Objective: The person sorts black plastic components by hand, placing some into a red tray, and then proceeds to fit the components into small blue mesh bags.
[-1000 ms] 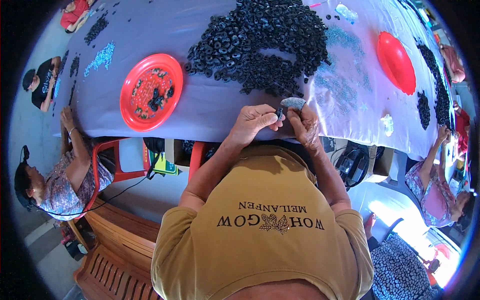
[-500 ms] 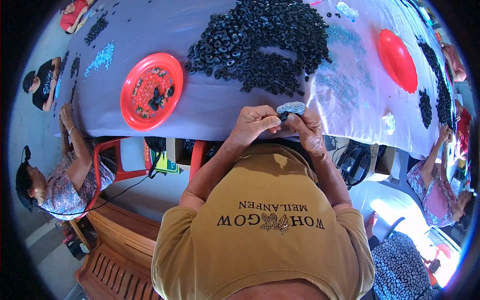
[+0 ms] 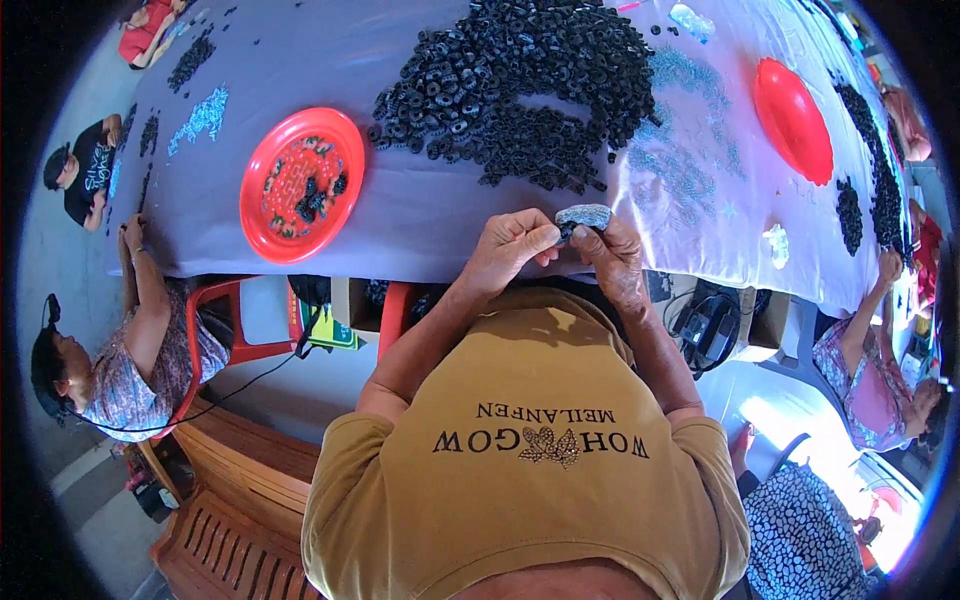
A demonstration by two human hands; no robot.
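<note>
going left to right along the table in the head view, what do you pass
small patch of pale blue bits → red plate holding a few dark pieces → big heap of black rings → left hand and right hand pinching a small grey piece at the table edge → second red plate → strip of black rings

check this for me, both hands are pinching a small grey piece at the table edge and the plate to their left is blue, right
Not quite: the plate is red, not blue, as the head view shows. The rest holds: the left hand and right hand pinch a small grey piece at the table edge.
</note>
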